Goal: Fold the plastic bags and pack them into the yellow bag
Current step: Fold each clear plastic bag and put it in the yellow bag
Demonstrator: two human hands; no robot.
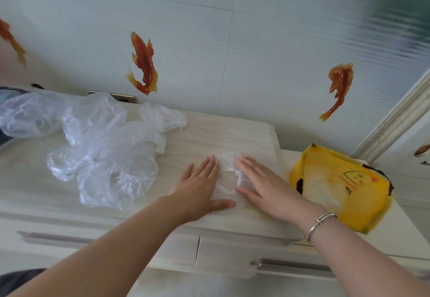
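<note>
A clear plastic bag lies flat on the pale wooden cabinet top. My left hand presses on its left part, palm down with fingers spread. My right hand lies flat on its right part; a silver bracelet is on that wrist. Neither hand grips anything. The yellow bag with a duck print lies to the right on a lower surface, with pale plastic showing through it. A heap of crumpled clear plastic bags sits to the left of my hands.
The wall behind carries orange fish stickers. Below the front edge are drawers with metal handles. A white door frame stands at the right. A dark object sits at the far left behind the bags.
</note>
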